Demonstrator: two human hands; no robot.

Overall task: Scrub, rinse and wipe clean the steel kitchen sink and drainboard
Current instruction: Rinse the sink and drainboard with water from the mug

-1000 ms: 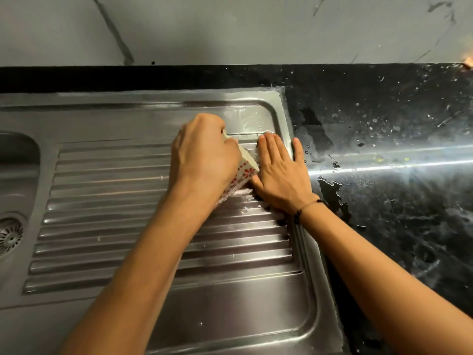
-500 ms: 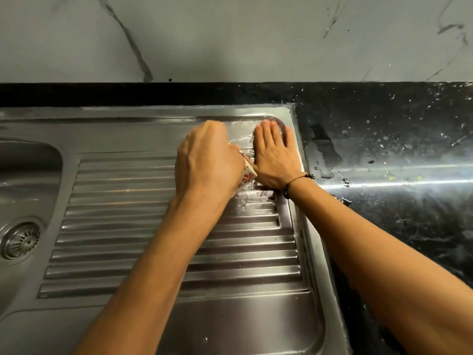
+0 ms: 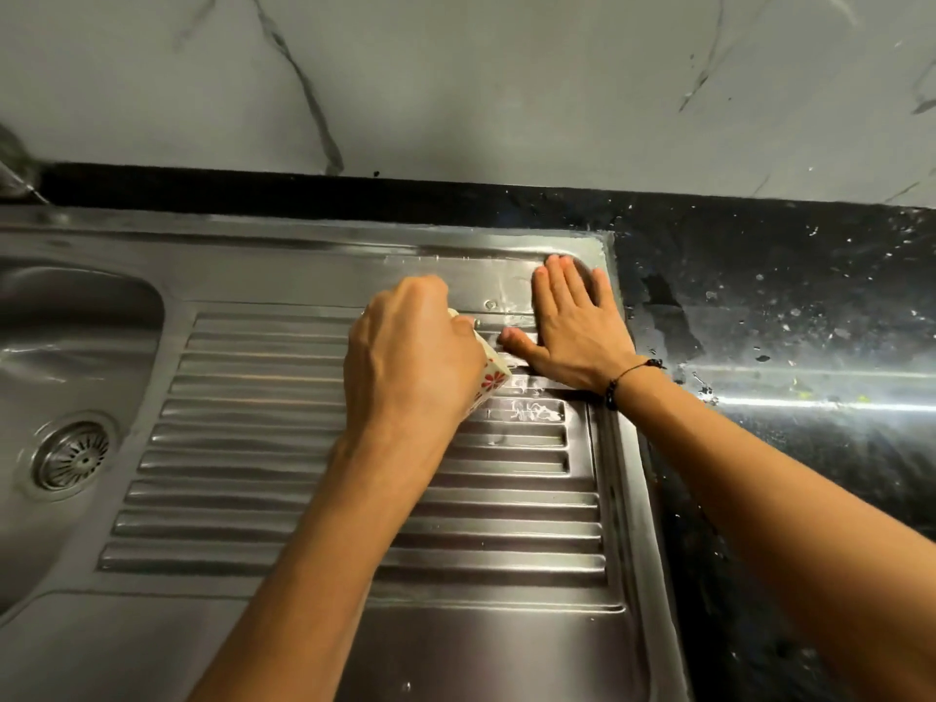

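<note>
A ribbed steel drainboard (image 3: 314,504) fills the middle of the view, with the sink bowl (image 3: 76,321) and its round drain strainer (image 3: 73,456) at the left. My left hand (image 3: 410,362) grips a small white container with red flowers (image 3: 489,380), tipped over the ribs near the far right part of the board. My right hand (image 3: 572,321) lies flat, fingers straight, pressing on the wet far right corner of the drainboard. Water streaks and droplets shine on the steel around both hands. Most of the container is hidden under my left hand.
A black speckled stone counter (image 3: 790,347), spotted with water, adjoins the drainboard's right edge. A grey marbled wall (image 3: 456,83) rises behind a black back ledge. A dark blurred object (image 3: 15,164) shows at the far left by the wall.
My right hand has slid away from me to the far right corner of the drainboard. My left hand keeps the container tipped in about the same spot. The camera has shifted, showing more sink.
</note>
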